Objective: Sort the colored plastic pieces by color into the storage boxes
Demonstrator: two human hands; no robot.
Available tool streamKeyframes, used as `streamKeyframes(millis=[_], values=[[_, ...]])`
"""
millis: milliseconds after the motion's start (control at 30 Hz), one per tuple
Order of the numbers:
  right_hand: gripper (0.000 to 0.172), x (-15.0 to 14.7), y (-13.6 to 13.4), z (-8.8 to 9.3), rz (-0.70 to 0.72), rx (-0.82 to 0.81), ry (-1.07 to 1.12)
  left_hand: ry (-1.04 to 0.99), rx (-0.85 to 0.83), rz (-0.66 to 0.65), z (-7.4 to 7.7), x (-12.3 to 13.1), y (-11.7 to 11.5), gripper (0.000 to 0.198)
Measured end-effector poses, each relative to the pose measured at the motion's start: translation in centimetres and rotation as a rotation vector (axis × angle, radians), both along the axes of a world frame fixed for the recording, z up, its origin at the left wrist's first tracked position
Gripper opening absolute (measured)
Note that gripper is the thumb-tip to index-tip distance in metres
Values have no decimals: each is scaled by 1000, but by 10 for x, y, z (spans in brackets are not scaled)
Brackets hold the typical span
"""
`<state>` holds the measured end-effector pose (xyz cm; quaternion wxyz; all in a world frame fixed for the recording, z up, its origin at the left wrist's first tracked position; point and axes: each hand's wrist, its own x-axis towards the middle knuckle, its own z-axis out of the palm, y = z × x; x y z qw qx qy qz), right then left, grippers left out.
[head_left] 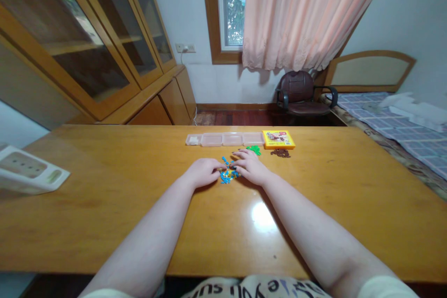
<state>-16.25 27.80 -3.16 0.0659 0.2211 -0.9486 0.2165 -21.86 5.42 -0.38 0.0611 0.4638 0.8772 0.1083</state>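
A small pile of mixed blue, yellow and white building-block pieces [226,178] lies on the table between my two hands. At its left edge is my left hand [204,172], its fingers curled together with the tips among the pieces; whatever they pinch is hidden. My right hand [250,167] reaches in from the right, palm down, fingers apart and tips touching the pile. Just beyond it sits a heap of green pieces [254,150], partly covered by the hand. Farther right is a heap of brown pieces [280,153].
Behind the heaps, a clear compartment tray [222,139] lies beside a yellow box [278,139]. On the wooden table's [122,186] left side stands a white plastic object [33,170]. Past the far edge are a cabinet [139,79], an office chair [300,91] and a bed [394,116].
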Motion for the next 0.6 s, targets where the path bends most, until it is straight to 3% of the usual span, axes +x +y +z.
streamKeyframes(millis=[167,333,600], values=[[32,0,0,-2,29,5,-10,-14,-15,-41,1,1,2,39],[33,-1,-1,-3,-18,6,-8,-35,13,14,-2,-2,-1,36],[30,1,-1,3,73,-20,-26,-19,6,95,2,-2,-4,27]])
